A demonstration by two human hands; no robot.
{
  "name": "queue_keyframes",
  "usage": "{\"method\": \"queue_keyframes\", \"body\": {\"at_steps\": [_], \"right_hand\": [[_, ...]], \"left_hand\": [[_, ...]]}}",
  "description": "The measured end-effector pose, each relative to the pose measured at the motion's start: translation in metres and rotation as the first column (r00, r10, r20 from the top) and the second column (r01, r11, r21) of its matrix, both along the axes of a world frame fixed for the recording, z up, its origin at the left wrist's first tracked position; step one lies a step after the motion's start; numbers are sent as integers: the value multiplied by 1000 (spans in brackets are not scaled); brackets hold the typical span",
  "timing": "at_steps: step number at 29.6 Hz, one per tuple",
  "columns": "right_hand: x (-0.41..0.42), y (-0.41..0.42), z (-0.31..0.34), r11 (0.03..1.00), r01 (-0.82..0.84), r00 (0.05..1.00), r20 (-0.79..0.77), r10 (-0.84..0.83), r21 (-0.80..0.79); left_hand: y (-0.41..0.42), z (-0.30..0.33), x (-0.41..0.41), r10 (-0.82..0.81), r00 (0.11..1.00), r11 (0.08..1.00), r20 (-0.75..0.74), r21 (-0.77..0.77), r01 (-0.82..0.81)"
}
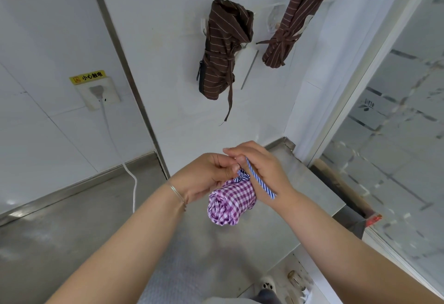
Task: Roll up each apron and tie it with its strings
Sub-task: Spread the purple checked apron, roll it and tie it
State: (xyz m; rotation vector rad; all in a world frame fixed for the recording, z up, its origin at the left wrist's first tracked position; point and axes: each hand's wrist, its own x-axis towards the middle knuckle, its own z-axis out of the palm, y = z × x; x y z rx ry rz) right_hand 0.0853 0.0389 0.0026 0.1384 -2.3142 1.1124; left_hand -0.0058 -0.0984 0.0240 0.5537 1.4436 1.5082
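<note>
Left hand (211,174) grips rolled purple apron (230,204); right hand (260,167) pinches striped string (260,180) — risk: string slackens mid-knot; roll loosens, unwinds over steel counter (216,255).

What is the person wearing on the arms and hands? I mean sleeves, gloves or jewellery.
Both forearms are bare up to the frame edge: no sleeves are visible and no gloves. The left hand has a thin, silver-coloured bangle around its wrist. The right hand and its wrist show no watch or bracelet. No rings can be seen on the visible fingers.
</note>
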Motion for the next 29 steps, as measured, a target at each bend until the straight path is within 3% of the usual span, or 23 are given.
{"method": "queue_keyframes", "body": {"at_steps": [6, 10, 14, 18, 22, 23, 26, 29], "right_hand": [[-2, 1, 9, 997, -11, 984, 174, 25, -78], [-9, 4, 24, 997, -57, 984, 167, 66, -52], [-13, 4, 30, 952, -6, 944, 311, 106, -306], [-20, 5, 25, 954, 55, 924, 377, 63, -295], [-20, 1, 21, 914, 85, 908, 409, 93, -397], [-20, -1, 20, 915, 115, 911, 407, 57, -386], [-20, -5, 20, 970, 184, 919, 379, -112, -159], [-14, -6, 21, 988, 149, 932, 339, -126, -40]], "left_hand": [[-2, 9, -7, -19, 988, 1000, -152, -26, 15], [0, 11, -3, 42, 991, 998, -131, 41, -37], [2, 4, 0, 96, 990, 995, -100, 38, -93], [1, -1, 3, 68, 997, 997, -43, 51, -66], [0, -7, 2, 79, 997, 997, -13, 17, -79], [1, -8, 1, 90, 996, 996, -5, 0, -90], [3, -14, -3, 153, 986, 987, 67, -56, -149], [4, -16, -9, 208, 950, 977, 234, -104, -188]]}}
